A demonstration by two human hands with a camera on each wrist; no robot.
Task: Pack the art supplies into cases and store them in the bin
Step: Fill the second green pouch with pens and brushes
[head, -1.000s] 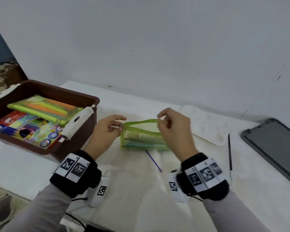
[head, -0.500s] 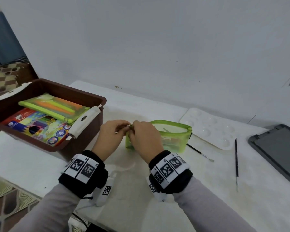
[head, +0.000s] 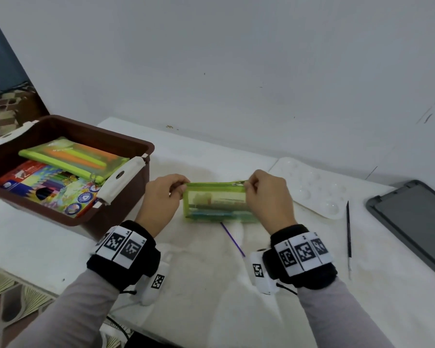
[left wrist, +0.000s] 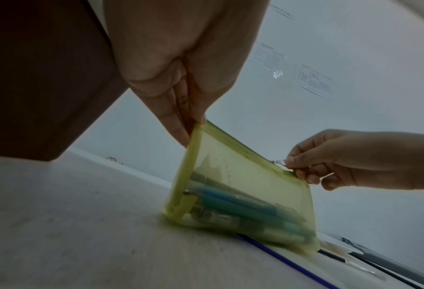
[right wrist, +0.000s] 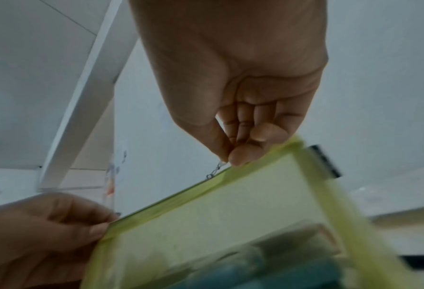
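A translucent green zip case stands upright on the white table, with blue pens and other supplies inside. My left hand pinches its top left corner. At the top right end my right hand pinches the metal zipper pull, and the zip looks closed along the top. A brown bin sits to the left, holding another green case and a coloured pencil box.
A thin purple stick lies on the table just in front of the case. A white paint palette and a black brush lie to the right, with a grey lid at the far right edge.
The case was open with both hands at its left end; my right hand has since drawn the zipper pull across to the right end, closing the top.
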